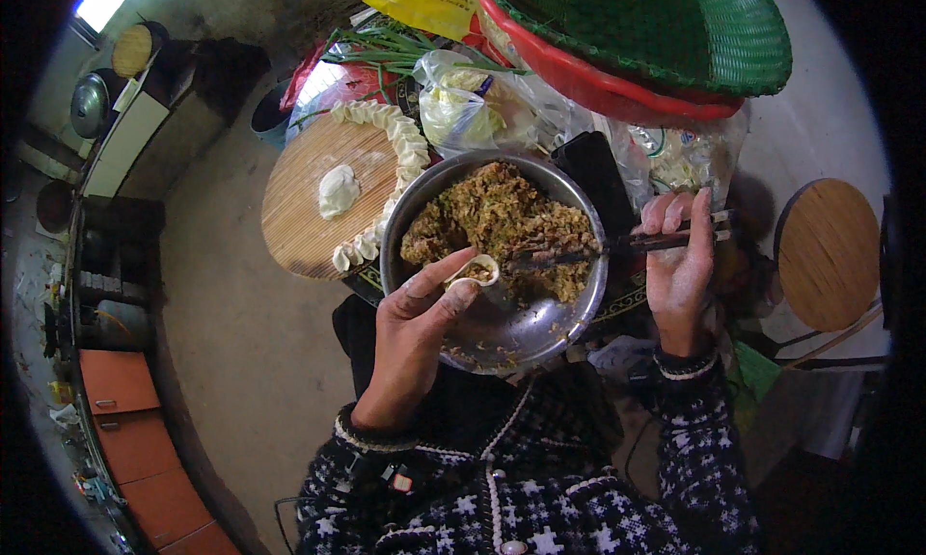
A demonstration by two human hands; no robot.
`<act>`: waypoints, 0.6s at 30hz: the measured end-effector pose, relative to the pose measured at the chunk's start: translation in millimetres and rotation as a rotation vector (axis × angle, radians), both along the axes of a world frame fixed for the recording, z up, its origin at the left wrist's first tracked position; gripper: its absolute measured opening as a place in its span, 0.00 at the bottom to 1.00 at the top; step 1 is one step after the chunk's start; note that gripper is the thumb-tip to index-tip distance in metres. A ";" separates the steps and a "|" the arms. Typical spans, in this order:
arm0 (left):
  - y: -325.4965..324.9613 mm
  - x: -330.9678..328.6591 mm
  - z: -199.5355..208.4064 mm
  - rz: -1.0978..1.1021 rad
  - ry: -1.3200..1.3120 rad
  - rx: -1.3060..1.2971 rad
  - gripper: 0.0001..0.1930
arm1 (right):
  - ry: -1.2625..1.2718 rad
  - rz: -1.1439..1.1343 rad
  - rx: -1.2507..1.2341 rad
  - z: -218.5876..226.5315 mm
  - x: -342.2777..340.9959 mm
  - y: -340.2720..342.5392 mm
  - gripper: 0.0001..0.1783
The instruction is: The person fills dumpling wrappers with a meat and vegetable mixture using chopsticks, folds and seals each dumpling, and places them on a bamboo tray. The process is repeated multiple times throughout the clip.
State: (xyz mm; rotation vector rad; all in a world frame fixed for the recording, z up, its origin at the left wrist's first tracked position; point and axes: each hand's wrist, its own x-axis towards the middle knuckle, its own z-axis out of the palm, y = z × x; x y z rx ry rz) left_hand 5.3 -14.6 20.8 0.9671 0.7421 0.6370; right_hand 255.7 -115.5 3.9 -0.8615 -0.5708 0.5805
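Note:
My left hand (410, 328) pinches a dumpling wrapper (479, 271) between thumb and fingers, with a little filling inside its curled edges. It hovers over the near left part of a steel bowl (521, 348). Brown minced filling (506, 213) with green bits is heaped in the bowl. My right hand (677, 266), dusted white, closes around dark chopsticks (632, 243) at the bowl's right side; their tips reach into the filling. On a round wooden board (294, 203) to the left, a curved row of folded dumplings (410, 150) lines the edge, and a small pile of wrappers (339, 190) lies in the middle.
Beyond the bowl are a bagged cabbage (468, 111), green onions (386, 52) and a dark phone-like slab (590, 174). A green basket (748, 34) sits in a red basin (579, 73) at the far right. A round wooden stool top (828, 254) stands to the right.

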 end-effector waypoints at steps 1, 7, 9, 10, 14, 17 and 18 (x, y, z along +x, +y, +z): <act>0.5 -0.6 0.0 0.005 -0.013 -0.013 0.18 | 0.020 0.019 0.001 1.2 -5.5 3.1 0.24; 0.8 -3.6 -1.8 0.030 0.029 0.035 0.14 | -0.054 0.207 -0.100 1.4 -46.4 17.9 0.22; 0.8 -4.5 -4.3 0.034 0.015 0.032 0.14 | -0.041 0.276 -0.039 0.5 -52.9 22.0 0.21; 1.2 -5.2 -5.6 0.036 0.008 0.029 0.14 | -0.065 0.264 -0.014 0.4 -54.3 24.4 0.21; 4.4 -10.4 -6.1 0.035 0.038 0.124 0.14 | -0.210 0.193 0.011 3.3 -52.3 31.2 0.22; 2.7 -11.3 -2.4 0.047 0.017 0.120 0.13 | -0.143 0.226 -0.102 6.8 -51.2 25.4 0.20; 1.0 -10.8 -0.9 0.060 0.008 0.109 0.12 | -0.078 0.249 -0.153 7.5 -52.6 20.4 0.19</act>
